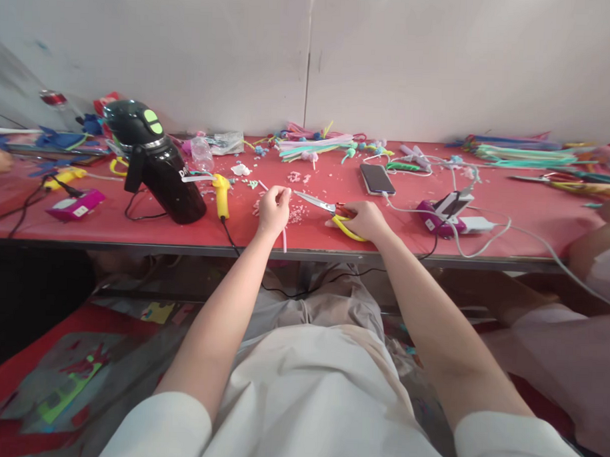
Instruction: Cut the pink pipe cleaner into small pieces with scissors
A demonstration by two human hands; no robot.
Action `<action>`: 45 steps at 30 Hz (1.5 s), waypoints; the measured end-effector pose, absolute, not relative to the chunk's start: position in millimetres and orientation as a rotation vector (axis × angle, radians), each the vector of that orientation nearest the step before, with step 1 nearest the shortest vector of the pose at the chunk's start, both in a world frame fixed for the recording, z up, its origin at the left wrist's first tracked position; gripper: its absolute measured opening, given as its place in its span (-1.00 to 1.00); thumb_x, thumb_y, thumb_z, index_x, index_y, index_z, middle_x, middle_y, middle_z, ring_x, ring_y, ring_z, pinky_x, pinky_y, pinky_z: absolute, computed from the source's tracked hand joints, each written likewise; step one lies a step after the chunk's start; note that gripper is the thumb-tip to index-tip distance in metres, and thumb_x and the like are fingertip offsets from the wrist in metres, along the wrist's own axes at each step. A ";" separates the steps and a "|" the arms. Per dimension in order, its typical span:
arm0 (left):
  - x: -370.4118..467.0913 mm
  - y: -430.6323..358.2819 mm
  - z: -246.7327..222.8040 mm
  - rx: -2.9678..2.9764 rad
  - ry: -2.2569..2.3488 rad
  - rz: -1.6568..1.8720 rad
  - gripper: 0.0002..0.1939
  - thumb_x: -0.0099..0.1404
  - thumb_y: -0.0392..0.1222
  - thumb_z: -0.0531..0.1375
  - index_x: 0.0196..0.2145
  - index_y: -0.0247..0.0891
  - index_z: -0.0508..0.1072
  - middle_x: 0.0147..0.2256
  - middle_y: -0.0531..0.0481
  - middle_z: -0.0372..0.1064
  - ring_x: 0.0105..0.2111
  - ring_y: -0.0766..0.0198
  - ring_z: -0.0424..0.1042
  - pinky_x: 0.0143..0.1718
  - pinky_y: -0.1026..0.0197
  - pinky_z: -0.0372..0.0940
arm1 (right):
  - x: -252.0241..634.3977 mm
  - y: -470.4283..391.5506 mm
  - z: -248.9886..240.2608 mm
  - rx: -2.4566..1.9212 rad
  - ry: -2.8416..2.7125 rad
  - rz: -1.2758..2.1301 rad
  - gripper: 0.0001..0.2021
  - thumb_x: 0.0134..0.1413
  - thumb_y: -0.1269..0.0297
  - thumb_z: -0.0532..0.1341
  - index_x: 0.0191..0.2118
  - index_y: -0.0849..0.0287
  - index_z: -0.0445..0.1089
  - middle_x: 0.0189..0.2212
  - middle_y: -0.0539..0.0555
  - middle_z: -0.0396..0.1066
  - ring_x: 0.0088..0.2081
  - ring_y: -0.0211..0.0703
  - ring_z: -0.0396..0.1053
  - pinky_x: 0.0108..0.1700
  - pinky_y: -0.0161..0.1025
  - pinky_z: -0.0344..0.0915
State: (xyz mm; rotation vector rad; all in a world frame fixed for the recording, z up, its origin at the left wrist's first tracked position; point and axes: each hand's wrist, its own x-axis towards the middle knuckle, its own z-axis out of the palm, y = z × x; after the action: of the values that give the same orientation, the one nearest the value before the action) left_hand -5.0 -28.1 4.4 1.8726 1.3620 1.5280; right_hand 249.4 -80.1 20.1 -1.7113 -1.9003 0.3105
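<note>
My left hand point(274, 211) is closed in a pinch around a pink pipe cleaner point(284, 240), whose ends show above and below the fingers. Scissors point(313, 201) with yellow handles are gripped in my right hand point(366, 220). Their blades point left, with the tips close to my left fingertips. Pale pink clippings point(299, 212) lie scattered on the red table between and below the two hands.
A black bottle point(169, 177) and a yellow glue gun point(222, 197) stand to the left. Behind lie bundled pipe cleaners point(312, 146) and a phone point(377, 179) on a cable. A purple power block point(432, 217) sits right. People sit at both sides.
</note>
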 end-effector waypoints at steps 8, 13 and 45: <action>-3.9 -26.6 3.0 1.863 1.359 1.544 -0.72 0.51 0.00 0.21 -0.10 -0.30 0.52 -0.17 -0.06 0.53 -0.22 0.27 0.53 -0.11 0.09 0.50 | 249.7 -77.7 19.6 -1.716 -1.913 0.303 -0.25 -0.30 -0.60 0.31 -0.59 0.10 0.22 -0.59 0.01 0.21 -0.46 -0.18 0.11 -0.40 -0.16 -0.05; -4.0 -26.3 3.0 1.856 1.339 1.553 -0.72 0.51 0.00 0.21 -0.14 -0.31 0.52 -0.21 -0.04 0.52 -0.25 0.29 0.51 -0.14 0.11 0.50 | 250.3 -78.0 20.6 -1.719 -1.901 0.295 -0.25 -0.30 -0.58 0.33 -0.61 0.09 0.19 -0.60 0.01 0.21 -0.46 -0.18 0.11 -0.40 -0.16 -0.06; -2.7 -28.4 5.5 1.756 1.315 1.580 -0.67 0.50 0.04 0.21 -0.28 -0.31 0.49 -0.34 0.03 0.47 -0.34 0.32 0.47 -0.20 0.15 0.45 | 247.1 -86.8 19.7 -1.672 -1.855 0.106 -0.45 -0.10 -0.37 0.32 -0.46 0.09 0.36 -0.45 0.11 0.48 -0.42 -0.10 0.31 -0.38 -0.19 0.09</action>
State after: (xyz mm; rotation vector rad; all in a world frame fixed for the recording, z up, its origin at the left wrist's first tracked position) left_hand -2.7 -28.4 5.5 1.7563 1.3149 1.5797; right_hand 247.1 -86.8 19.7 -1.6721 -1.8551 0.1058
